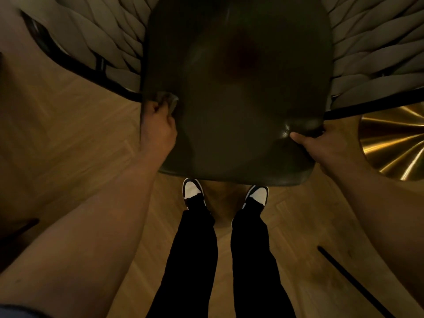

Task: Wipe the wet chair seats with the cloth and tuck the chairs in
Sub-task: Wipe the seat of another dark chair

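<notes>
The pale herringbone wooden floor fills the view from above, and on it stands the dark olive padded chair seat, framed on both sides by thick twisted beige rope weaving on a thin black metal frame; a shiny brass round table base sits just to the right of the seat, close enough that a crooked push could knock the frame against it; the person's feet in black-and-white sneakers stand just under the front edge, so a backward tug could bring the seat onto the toes; the right hand grips the front right corner, thumb pressed on top, fingers hidden beneath; the left hand is curled at the front left edge, pinching a small crumpled grey cloth against the seat; a glossy patch near the right thumb may be leftover wet, though the light is too dim to tell; tucking in now could leave it damp, and the cloth could slip from the left hand.
</notes>
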Demonstrator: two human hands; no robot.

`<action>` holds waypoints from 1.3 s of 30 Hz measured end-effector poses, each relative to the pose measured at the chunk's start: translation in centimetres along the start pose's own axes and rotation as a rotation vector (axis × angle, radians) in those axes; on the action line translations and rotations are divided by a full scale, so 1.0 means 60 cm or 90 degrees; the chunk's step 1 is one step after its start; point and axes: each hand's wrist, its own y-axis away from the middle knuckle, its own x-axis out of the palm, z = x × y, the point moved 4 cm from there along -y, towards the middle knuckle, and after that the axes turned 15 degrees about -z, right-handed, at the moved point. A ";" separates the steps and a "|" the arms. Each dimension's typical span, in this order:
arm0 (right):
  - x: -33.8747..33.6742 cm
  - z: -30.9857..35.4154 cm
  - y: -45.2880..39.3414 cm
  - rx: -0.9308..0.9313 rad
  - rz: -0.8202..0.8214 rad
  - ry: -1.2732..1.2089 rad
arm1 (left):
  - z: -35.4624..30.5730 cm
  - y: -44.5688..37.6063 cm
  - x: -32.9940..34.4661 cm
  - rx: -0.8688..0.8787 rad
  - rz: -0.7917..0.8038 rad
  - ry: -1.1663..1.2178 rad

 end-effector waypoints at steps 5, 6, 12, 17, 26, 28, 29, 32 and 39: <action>-0.013 -0.034 -0.036 0.044 0.074 -0.119 | -0.086 0.038 0.036 0.008 0.006 -0.011; -0.024 -0.019 -0.021 0.046 0.082 -0.131 | -0.103 0.046 0.043 0.027 0.012 -0.014; -0.054 0.014 0.021 0.104 0.120 -0.232 | -0.213 0.097 0.083 0.070 0.046 0.019; -0.062 0.001 0.009 0.133 0.150 -0.258 | -0.322 0.141 0.108 0.115 0.073 0.057; -0.054 -0.015 -0.016 0.128 0.178 -0.263 | -0.478 0.199 0.157 0.239 0.142 0.026; -0.054 -0.016 -0.020 0.143 0.162 -0.266 | -0.504 0.208 0.168 0.277 0.175 0.019; -0.054 -0.016 -0.022 0.153 0.155 -0.265 | -0.512 0.209 0.172 0.288 0.192 0.020; -0.051 -0.020 -0.030 0.168 0.136 -0.267 | -0.518 0.208 0.171 0.325 0.198 0.010; -0.046 0.000 -0.056 0.034 0.091 -0.139 | -0.429 0.157 0.136 0.334 0.120 -0.035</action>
